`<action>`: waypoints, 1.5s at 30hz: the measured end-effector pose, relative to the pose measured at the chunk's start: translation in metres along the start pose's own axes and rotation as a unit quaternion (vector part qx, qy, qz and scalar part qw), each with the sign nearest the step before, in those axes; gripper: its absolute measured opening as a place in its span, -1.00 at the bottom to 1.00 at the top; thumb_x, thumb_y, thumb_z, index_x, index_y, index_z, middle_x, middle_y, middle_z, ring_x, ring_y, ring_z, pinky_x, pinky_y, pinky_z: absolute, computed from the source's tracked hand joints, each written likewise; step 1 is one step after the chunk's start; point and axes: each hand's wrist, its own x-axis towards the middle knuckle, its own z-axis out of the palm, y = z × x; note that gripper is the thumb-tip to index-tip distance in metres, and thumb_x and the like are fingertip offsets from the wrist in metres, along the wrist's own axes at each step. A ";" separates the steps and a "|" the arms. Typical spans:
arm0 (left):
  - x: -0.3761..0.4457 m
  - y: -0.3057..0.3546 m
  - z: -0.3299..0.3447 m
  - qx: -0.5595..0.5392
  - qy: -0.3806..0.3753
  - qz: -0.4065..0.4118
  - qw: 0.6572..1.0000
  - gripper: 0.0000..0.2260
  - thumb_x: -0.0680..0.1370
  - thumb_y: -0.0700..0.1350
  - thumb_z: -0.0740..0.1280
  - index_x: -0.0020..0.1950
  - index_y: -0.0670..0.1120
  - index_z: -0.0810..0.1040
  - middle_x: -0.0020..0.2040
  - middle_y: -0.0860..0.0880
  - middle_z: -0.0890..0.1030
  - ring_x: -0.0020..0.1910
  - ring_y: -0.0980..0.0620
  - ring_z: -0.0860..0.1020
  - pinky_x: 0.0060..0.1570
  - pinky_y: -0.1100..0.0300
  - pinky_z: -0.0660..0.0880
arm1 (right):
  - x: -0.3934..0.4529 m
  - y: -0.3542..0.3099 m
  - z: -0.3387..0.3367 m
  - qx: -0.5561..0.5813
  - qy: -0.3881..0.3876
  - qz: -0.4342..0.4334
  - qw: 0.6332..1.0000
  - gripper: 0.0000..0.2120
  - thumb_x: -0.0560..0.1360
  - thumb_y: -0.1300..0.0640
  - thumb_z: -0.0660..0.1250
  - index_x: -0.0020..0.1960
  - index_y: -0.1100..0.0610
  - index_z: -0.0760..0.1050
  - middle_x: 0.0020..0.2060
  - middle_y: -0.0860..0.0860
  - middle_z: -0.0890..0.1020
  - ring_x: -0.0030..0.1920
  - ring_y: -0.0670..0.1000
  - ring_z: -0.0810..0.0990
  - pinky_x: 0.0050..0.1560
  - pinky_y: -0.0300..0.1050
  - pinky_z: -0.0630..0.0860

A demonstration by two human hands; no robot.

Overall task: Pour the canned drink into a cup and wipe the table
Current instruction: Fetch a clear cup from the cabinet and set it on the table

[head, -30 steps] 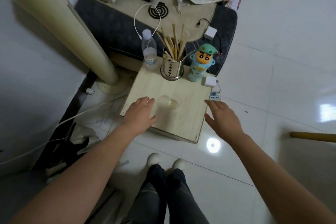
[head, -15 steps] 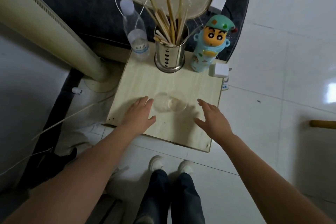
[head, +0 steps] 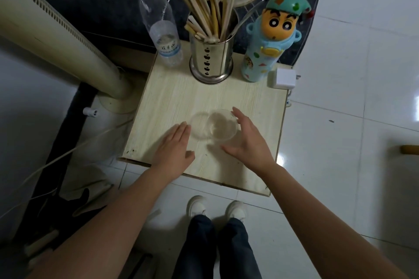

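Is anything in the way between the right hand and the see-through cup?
No, nothing visible. The right hand is open right beside the clear cup, its fingers at the rim. The left hand lies flat on the table on the cup's other side.

This looks like a lived-in room of a home. Beyond the left hand [head: 174, 145] and right hand [head: 247, 142], a small wooden table [head: 172, 95] on glossy white floor tiles [head: 353, 97] carries a holder of chopsticks [head: 210, 61], a water bottle [head: 162, 27] and a cartoon-figure flask [head: 267, 50]. Farther back lies a dark cushion [head: 97, 2]; a cream tower fan [head: 52, 36] stands left of the left hand.
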 end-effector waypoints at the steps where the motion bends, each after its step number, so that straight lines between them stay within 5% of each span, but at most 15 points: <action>1: 0.000 0.000 0.001 -0.003 0.003 0.000 1.000 -0.39 0.59 -0.02 0.14 0.52 -0.11 -0.13 0.55 -0.03 -0.10 0.52 0.04 -0.14 0.46 0.17 -0.16 | 0.001 -0.001 0.001 -0.001 0.003 -0.003 1.000 -0.14 0.34 0.00 0.48 0.48 0.08 0.06 0.42 -0.03 0.28 0.38 -0.04 0.29 0.31 -0.15 0.30; 20: -0.010 0.008 -0.013 -0.050 -0.037 -0.038 0.997 -0.38 0.58 -0.04 0.18 0.52 -0.11 -0.08 0.55 -0.04 -0.03 0.52 0.03 -0.04 0.48 0.13 -0.04 | -0.010 -0.023 -0.004 -0.019 0.057 0.008 0.998 -0.26 0.34 0.02 0.47 0.41 0.07 0.18 0.31 -0.04 0.42 0.30 -0.04 0.39 0.20 -0.24 0.33; 29: -0.044 0.078 -0.076 -0.315 -0.057 -0.025 0.947 -0.47 0.50 -0.19 0.31 0.45 -0.05 0.26 0.43 -0.01 0.33 0.39 0.04 0.32 0.33 0.18 0.28 | -0.063 -0.085 -0.076 -0.011 0.105 0.004 0.994 -0.27 0.36 0.01 0.47 0.41 0.05 0.18 0.32 -0.07 0.41 0.30 -0.07 0.37 0.26 -0.09 0.41; 38: -0.099 0.171 -0.126 -0.363 -0.069 0.084 0.925 -0.60 0.48 -0.29 0.32 0.30 -0.08 0.42 0.12 0.01 0.50 0.16 0.10 0.43 0.09 0.27 0.32 | -0.149 -0.125 -0.147 -0.004 0.215 0.037 0.976 -0.27 0.34 0.02 0.49 0.39 0.06 0.20 0.30 -0.08 0.43 0.26 -0.09 0.41 0.18 -0.15 0.44; 45: -0.143 0.238 -0.110 -0.342 -0.134 0.148 0.918 -0.66 0.47 -0.36 0.30 0.23 -0.17 0.45 0.09 -0.07 0.53 0.10 0.04 0.48 -0.06 0.38 0.39 | -0.239 -0.116 -0.170 0.015 0.292 0.098 0.951 -0.25 0.34 0.03 0.49 0.41 0.06 0.18 0.32 -0.08 0.41 0.26 -0.10 0.41 0.20 -0.15 0.44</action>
